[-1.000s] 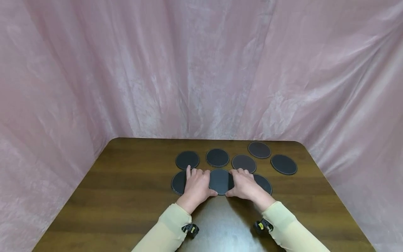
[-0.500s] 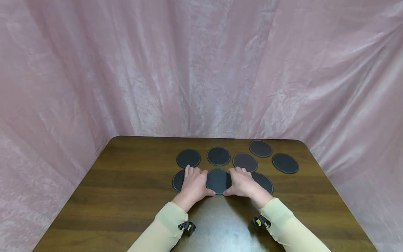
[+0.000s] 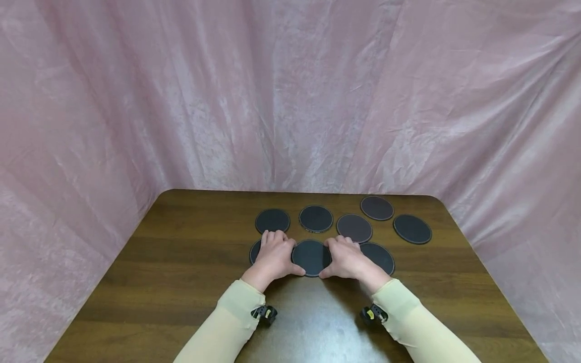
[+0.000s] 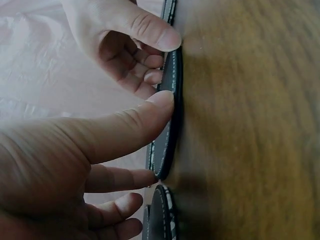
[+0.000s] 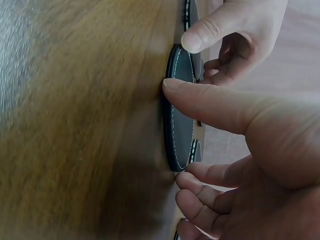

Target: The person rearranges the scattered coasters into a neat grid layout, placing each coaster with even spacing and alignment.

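A round black coaster (image 3: 311, 258) with pale stitching near its rim lies between the two hands, close over the wooden table. My left hand (image 3: 276, 256) holds its left side, thumb at the near edge and index finger at the rim. On the opposite side my right hand (image 3: 348, 259) grips it likewise, its thumb (image 5: 180, 90) on the near rim. The left hand partly covers another dark coaster (image 3: 255, 252) in the head view. Beside the right hand sits a further coaster (image 3: 379, 258), also partly covered.
Behind the hands lie several more coasters: a dark one (image 3: 272, 221), another dark one (image 3: 315, 219), a brownish one (image 3: 354, 228), a second brownish one (image 3: 377, 207), and a dark one (image 3: 412, 229). Pink curtain (image 3: 281, 101) hangs along the table's far edge (image 3: 218, 190).
The held coaster has shifted left and slightly nearer relative to the back coasters, both hands moving with it. The gap between the thumbs has widened. The head view has tilted slightly.
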{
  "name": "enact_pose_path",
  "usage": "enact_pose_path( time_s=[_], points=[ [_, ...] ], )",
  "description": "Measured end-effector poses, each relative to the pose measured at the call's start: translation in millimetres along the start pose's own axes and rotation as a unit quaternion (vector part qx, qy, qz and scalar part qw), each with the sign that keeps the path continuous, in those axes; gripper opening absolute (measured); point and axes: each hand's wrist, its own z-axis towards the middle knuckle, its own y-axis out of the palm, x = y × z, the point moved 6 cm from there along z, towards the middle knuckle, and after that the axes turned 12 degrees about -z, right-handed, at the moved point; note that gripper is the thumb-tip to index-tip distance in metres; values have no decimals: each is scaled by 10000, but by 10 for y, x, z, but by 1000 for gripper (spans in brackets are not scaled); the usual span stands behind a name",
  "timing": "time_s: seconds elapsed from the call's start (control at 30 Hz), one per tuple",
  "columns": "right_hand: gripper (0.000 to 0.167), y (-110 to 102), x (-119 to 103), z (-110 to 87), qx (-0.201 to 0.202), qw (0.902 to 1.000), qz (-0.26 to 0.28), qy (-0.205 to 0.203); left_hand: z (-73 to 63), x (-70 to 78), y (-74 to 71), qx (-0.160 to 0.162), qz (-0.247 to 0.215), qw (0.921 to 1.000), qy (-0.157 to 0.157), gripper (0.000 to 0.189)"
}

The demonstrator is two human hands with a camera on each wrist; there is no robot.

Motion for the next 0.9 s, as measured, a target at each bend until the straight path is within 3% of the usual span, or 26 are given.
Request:
enact_pose_path(
  time_s=[0.6, 0.77, 0.9],
  points=[
    [81, 15, -92, -45, 206, 9997, 86, -84, -25, -22, -31, -236, 219, 9995, 46, 79],
    [84, 151, -30, 12, 440, 9987, -9, -269, -18, -46, -13, -279, 249, 9993, 53, 80],
    [85, 82, -41, -29, 285, 9993, 184, -173, -24, -58, -48, -224, 117, 9997, 61, 78]
  ],
)
